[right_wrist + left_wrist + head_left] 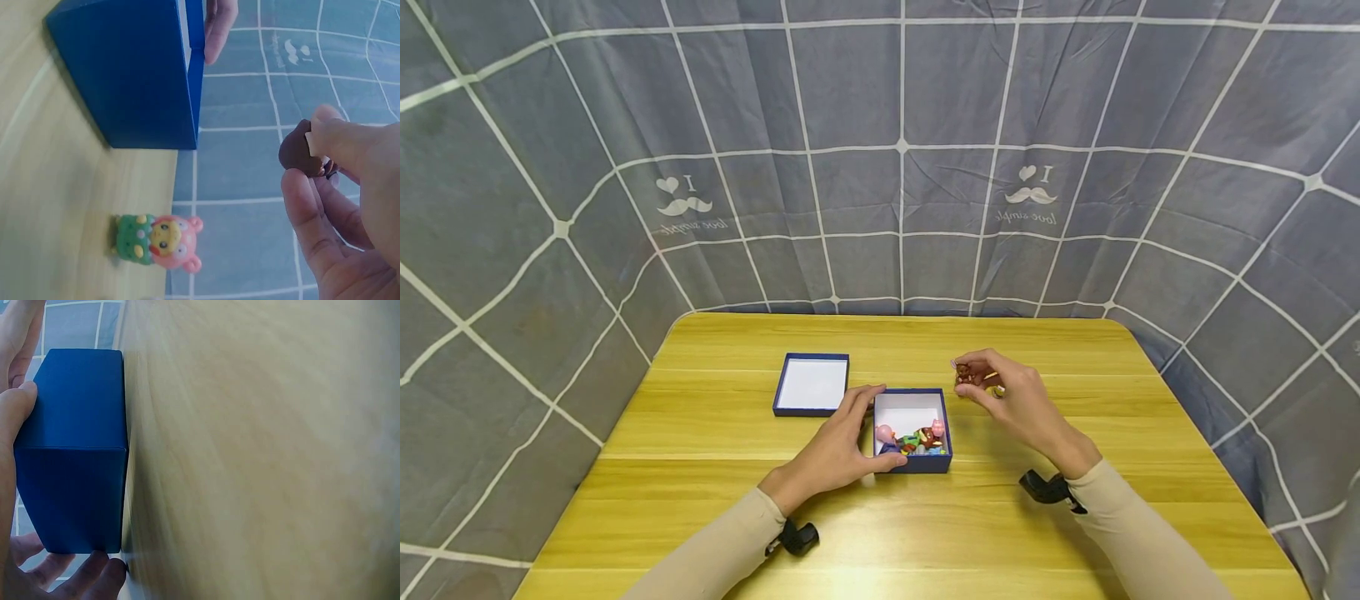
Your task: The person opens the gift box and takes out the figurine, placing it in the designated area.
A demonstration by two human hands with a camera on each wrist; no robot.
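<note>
My left hand (835,446) holds a blue box (912,465) with a white inside, the thumb on the near wall and the fingers at the far left corner. Several small colourful figurines (917,440) lie in the box's near half. To the right of the box and above the table, my right hand (1018,400) pinches a small brown figurine (963,373) between thumb and fingers; the fingers partly cover it. In the right wrist view, a figurine with a pink hood and green body (159,240) stands on the table beside the box.
A shallow blue lid (811,385) with a white inside lies open side up, left of and behind the box. The wooden table (880,533) reaches back to a grey checked curtain (850,200). Black wrist devices (799,538) are strapped over both sleeves.
</note>
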